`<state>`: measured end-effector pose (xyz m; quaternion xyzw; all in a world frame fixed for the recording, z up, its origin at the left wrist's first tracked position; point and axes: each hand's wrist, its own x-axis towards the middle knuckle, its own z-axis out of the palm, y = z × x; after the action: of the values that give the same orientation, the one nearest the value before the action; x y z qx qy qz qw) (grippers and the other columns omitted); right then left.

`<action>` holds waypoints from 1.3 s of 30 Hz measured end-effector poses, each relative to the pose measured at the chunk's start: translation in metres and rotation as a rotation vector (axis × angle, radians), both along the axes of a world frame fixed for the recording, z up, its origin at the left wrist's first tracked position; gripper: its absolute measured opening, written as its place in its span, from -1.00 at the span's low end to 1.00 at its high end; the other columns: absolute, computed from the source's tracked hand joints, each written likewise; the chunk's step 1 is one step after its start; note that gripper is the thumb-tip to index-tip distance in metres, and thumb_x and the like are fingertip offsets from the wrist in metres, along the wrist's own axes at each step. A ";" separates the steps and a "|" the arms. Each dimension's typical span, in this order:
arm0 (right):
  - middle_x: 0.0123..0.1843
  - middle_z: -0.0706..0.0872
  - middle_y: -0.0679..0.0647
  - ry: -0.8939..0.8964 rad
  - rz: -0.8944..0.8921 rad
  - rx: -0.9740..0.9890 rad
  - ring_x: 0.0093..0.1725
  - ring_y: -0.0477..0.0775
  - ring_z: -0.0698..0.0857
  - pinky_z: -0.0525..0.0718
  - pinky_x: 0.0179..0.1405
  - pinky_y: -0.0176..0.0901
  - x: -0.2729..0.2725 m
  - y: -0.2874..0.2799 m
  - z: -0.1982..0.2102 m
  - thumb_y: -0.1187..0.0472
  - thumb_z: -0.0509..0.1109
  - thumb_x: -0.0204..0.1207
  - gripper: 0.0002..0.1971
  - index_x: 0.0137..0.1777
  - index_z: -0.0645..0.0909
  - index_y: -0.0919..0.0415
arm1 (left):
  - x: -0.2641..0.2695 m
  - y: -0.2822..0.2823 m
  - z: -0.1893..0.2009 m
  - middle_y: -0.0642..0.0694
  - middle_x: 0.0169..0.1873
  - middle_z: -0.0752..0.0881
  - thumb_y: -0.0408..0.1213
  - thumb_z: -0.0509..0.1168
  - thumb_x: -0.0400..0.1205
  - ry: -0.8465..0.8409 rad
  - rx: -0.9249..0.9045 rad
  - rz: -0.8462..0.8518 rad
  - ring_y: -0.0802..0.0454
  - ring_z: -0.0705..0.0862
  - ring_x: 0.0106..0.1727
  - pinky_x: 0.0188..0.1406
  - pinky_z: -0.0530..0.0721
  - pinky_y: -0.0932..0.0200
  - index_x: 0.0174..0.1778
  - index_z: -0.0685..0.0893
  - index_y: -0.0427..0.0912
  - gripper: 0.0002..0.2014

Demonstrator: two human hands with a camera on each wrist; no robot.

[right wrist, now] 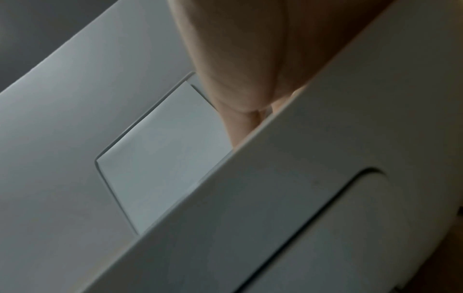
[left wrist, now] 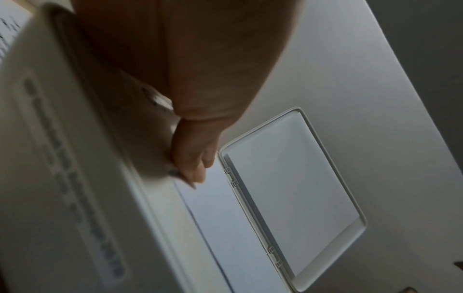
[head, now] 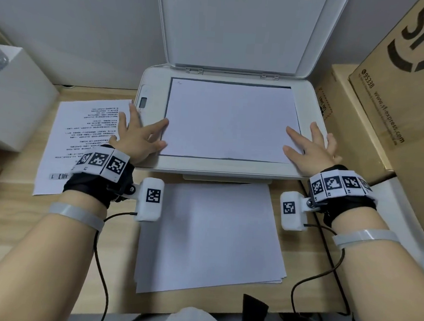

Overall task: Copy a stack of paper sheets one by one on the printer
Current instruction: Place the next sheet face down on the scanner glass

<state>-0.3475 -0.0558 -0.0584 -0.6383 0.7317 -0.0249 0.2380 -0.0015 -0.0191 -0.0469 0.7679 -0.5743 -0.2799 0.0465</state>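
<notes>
A white printer (head: 220, 167) stands at the back of the desk with its scanner lid (head: 240, 27) raised upright. A white sheet (head: 230, 121) lies blank side up on the scanner glass. My left hand (head: 138, 134) lies spread at the sheet's left edge, fingertips touching it. My right hand (head: 307, 147) lies spread at the sheet's right edge, fingers straight on the paper. The left wrist view shows my left hand (left wrist: 192, 158) touching the sheet's corner (left wrist: 225, 214); the right wrist view shows the sheet (right wrist: 160, 154) beside my fingers (right wrist: 240, 119). A stack of blank-faced sheets (head: 208, 235) lies in front of the printer.
A printed sheet (head: 81, 141) lies text up left of the printer. Cardboard boxes (head: 396, 98) crowd the right side. A white box (head: 12, 98) stands at the left. Cables (head: 323, 276) trail across the wooden desk (head: 113, 266) near its front edge.
</notes>
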 end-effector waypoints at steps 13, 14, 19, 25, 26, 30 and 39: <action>0.69 -0.16 -0.22 -0.074 -0.013 -0.016 0.65 0.08 -0.30 -0.19 0.56 0.24 -0.003 0.002 0.004 -0.18 0.40 0.47 -0.37 0.52 0.24 -0.40 | 0.000 0.003 0.005 -0.13 0.64 -0.36 -0.10 0.27 0.67 0.028 -0.005 -0.028 -0.19 -0.40 0.63 0.56 -0.11 -0.33 0.60 0.22 0.24 -0.41; 0.69 -0.16 -0.21 -0.075 -0.011 -0.013 0.65 0.08 -0.30 -0.19 0.56 0.24 -0.003 0.002 0.005 -0.17 0.41 0.47 -0.36 0.52 0.24 -0.39 | -0.001 0.003 0.005 -0.13 0.65 -0.35 -0.10 0.27 0.67 0.036 -0.011 -0.024 -0.19 -0.40 0.63 0.56 -0.12 -0.33 0.60 0.23 0.23 -0.42; 0.69 -0.16 -0.21 -0.083 -0.014 -0.010 0.65 0.09 -0.29 -0.19 0.56 0.24 -0.003 0.002 0.006 -0.15 0.43 0.46 -0.35 0.52 0.25 -0.38 | -0.003 0.005 0.003 -0.13 0.65 -0.34 0.05 0.30 0.61 0.007 -0.026 -0.039 -0.19 -0.38 0.64 0.55 -0.09 -0.35 0.61 0.19 0.27 -0.34; 0.69 -0.16 -0.20 -0.082 -0.013 -0.003 0.65 0.09 -0.30 -0.18 0.56 0.24 -0.003 0.002 0.007 -0.15 0.44 0.44 -0.33 0.52 0.24 -0.38 | -0.003 0.002 0.002 -0.10 0.64 -0.36 0.03 0.28 0.63 -0.048 0.015 -0.094 -0.21 -0.40 0.63 0.55 -0.05 -0.34 0.61 0.16 0.27 -0.35; 0.69 -0.16 -0.19 -0.078 -0.012 -0.001 0.65 0.09 -0.29 -0.17 0.56 0.24 -0.003 0.001 0.007 -0.16 0.45 0.44 -0.32 0.53 0.24 -0.38 | -0.002 0.002 0.003 -0.10 0.64 -0.36 0.02 0.28 0.63 -0.047 0.019 -0.097 -0.21 -0.40 0.63 0.55 -0.04 -0.34 0.61 0.16 0.27 -0.35; 0.69 -0.13 -0.20 -0.077 -0.022 -0.023 0.65 0.08 -0.28 -0.17 0.56 0.23 -0.002 0.002 0.005 -0.15 0.45 0.43 -0.33 0.52 0.27 -0.36 | -0.002 0.003 0.005 -0.10 0.64 -0.36 0.00 0.28 0.64 -0.045 0.028 -0.107 -0.22 -0.41 0.63 0.55 -0.03 -0.35 0.62 0.16 0.25 -0.36; 0.69 -0.14 -0.20 -0.076 -0.021 -0.008 0.65 0.06 -0.28 -0.19 0.56 0.25 -0.002 0.004 0.006 -0.15 0.46 0.43 -0.32 0.52 0.26 -0.37 | -0.002 0.004 0.008 -0.10 0.65 -0.34 -0.05 0.28 0.66 -0.034 0.028 -0.119 -0.26 -0.39 0.63 0.55 -0.02 -0.33 0.61 0.22 0.22 -0.40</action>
<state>-0.3497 -0.0521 -0.0523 -0.6302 0.7285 -0.0545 0.2630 -0.0039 -0.0154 -0.0387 0.7377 -0.6156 -0.2770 0.0090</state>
